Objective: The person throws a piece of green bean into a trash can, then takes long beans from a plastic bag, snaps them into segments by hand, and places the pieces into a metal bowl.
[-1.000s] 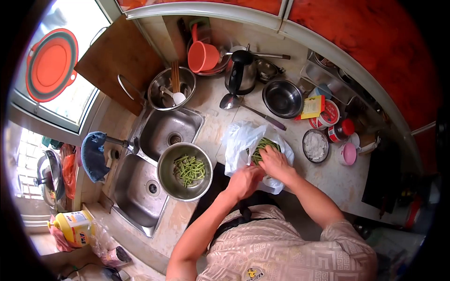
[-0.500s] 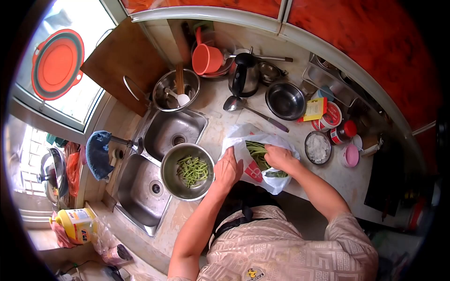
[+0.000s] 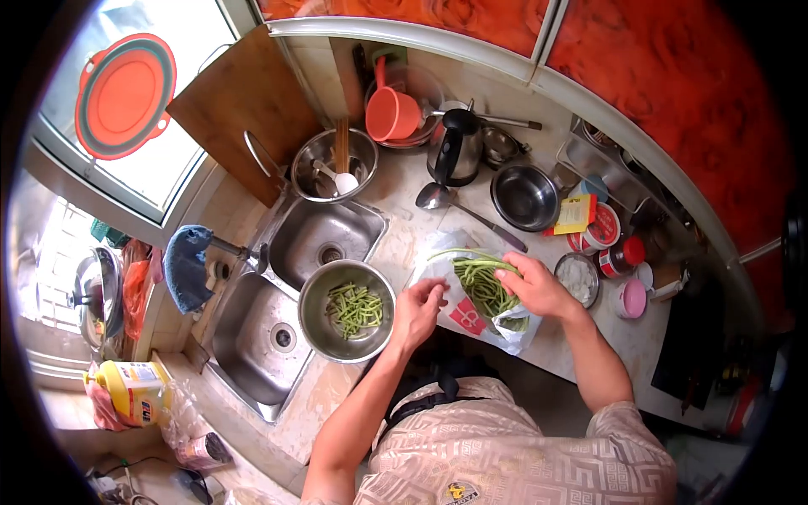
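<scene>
As the right hand (image 3: 539, 287) is pinching out slender green beans (image 3: 479, 284) by the counter's (image 3: 641, 346) front edge, the half-curled left hand (image 3: 417, 311) is likely needing to close.

A beige, maze-patterned, short-sleeved shirt (image 3: 555, 459) bears a small yellow-and-black emblem (image 3: 459, 492).

We've got green beans (image 3: 484, 284), a red-printed white bag (image 3: 515, 339), a coral dipper (image 3: 392, 114), plus a beige shirt (image 3: 539, 446) with maze-like geometric squares.
</scene>
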